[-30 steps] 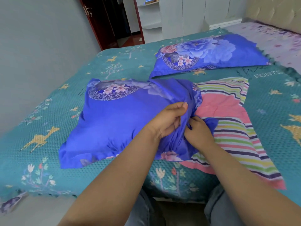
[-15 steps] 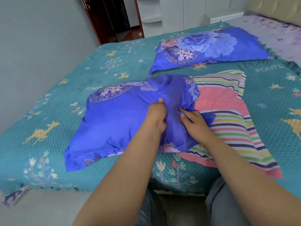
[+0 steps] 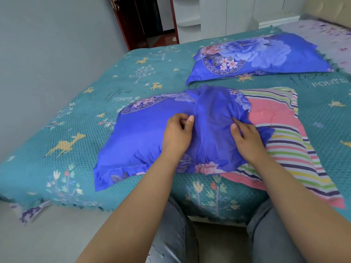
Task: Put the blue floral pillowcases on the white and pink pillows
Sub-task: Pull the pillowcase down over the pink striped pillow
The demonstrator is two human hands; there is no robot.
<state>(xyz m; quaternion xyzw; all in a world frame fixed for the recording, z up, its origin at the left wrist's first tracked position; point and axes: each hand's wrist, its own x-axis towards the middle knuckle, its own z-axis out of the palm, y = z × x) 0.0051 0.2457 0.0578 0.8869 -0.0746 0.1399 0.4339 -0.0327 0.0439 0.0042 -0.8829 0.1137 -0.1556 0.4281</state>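
Note:
A pink pillow with coloured stripes (image 3: 288, 141) lies on the teal bedspread (image 3: 57, 130), its left half inside a blue floral pillowcase (image 3: 144, 133). The case's open end is bunched across the pillow's middle. My left hand (image 3: 177, 132) pinches a fold of the blue cloth between thumb and fingers. My right hand (image 3: 245, 133) grips the bunched edge of the case where it meets the stripes. A second pillow in a blue floral pillowcase (image 3: 256, 54) lies flat farther back.
The bed's near edge runs just in front of my knees (image 3: 262, 234). A grey wall (image 3: 47, 44) stands to the left, with a dark red door frame (image 3: 121, 21) and white cabinets (image 3: 218, 14) behind. Another floral sheet (image 3: 326, 33) covers the far right.
My hands have moved apart along the bunched edge: the left one slid left, the right one right. The blue case now reaches a little farther over the striped pillow.

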